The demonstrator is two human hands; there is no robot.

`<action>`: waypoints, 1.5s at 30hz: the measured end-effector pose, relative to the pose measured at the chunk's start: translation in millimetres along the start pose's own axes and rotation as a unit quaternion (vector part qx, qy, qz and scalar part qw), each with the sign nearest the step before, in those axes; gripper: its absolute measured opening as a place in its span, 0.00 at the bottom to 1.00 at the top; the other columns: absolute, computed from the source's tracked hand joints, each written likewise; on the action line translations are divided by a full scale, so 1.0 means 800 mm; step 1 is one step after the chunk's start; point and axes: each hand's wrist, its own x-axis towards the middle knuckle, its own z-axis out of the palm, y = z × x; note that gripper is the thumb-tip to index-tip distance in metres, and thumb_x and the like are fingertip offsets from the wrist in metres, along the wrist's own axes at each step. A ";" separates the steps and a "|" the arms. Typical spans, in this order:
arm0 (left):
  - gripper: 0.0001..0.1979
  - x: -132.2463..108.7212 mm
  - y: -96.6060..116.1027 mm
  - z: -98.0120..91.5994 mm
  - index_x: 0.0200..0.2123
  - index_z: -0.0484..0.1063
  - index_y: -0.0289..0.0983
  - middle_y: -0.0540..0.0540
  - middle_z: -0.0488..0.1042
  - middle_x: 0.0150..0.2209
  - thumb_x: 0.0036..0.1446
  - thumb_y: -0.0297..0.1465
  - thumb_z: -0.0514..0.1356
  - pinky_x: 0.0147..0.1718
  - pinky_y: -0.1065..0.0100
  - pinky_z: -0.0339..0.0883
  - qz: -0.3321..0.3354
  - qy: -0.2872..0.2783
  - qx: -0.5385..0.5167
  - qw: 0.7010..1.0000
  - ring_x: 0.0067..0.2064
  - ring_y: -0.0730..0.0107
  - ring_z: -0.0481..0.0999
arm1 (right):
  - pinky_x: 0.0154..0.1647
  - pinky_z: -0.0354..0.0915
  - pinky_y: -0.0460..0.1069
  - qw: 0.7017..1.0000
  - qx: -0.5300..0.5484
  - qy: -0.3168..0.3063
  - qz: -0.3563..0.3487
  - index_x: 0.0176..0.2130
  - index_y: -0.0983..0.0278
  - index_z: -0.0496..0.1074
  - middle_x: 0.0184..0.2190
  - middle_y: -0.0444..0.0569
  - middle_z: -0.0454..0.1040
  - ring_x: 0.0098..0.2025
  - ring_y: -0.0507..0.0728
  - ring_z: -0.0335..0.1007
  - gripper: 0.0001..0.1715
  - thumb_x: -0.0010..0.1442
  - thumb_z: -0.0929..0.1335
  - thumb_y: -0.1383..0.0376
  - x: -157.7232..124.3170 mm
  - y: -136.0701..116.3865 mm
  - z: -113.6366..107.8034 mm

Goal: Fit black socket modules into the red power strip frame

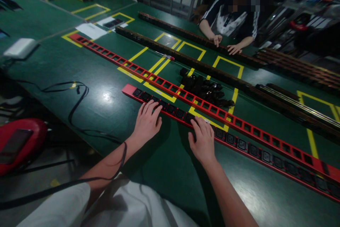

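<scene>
And it's both hands down on the red socket strip point(179, 113), which lies on the green table point(164, 170); left hand point(147, 119) loosely curled, fingertips on the sockets, right hand point(203, 140) much the same, neither wrapped around anything; an uneven push could skew the strip into the red slotted frame point(164, 83) just beyond, and the black cord point(124, 153) (right there by the left forearm point(106, 168)!) could snag if that arm swings; the strip's long axis slants from upper left to lower right, plain end upper left, sockets facing up.
</scene>
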 end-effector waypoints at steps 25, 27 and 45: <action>0.21 0.002 -0.039 0.007 0.59 0.70 0.35 0.38 0.71 0.60 0.63 0.28 0.56 0.70 0.48 0.52 -0.042 0.060 0.010 0.997 0.67 0.52 0.63 | 0.67 0.57 0.62 1.000 0.006 0.005 -0.002 0.63 0.65 0.65 0.65 0.57 0.68 0.67 0.65 0.61 0.26 0.67 0.65 0.67 0.001 -0.001 -0.001; 0.20 0.002 -0.040 0.007 0.57 0.71 0.35 0.38 0.71 0.59 0.63 0.28 0.55 0.69 0.48 0.53 -0.041 0.063 0.005 0.997 0.67 0.52 0.64 | 0.67 0.58 0.62 1.000 0.005 0.006 -0.003 0.63 0.65 0.65 0.64 0.57 0.68 0.67 0.65 0.61 0.26 0.67 0.65 0.67 0.000 -0.001 -0.001; 0.25 0.007 -0.055 0.000 0.63 0.66 0.35 0.37 0.66 0.65 0.63 0.31 0.55 0.69 0.47 0.52 -0.108 0.050 0.046 0.992 0.69 0.48 0.60 | 0.67 0.57 0.63 1.000 0.017 -0.003 0.005 0.64 0.63 0.65 0.65 0.57 0.67 0.68 0.65 0.60 0.27 0.67 0.64 0.67 -0.001 -0.001 -0.002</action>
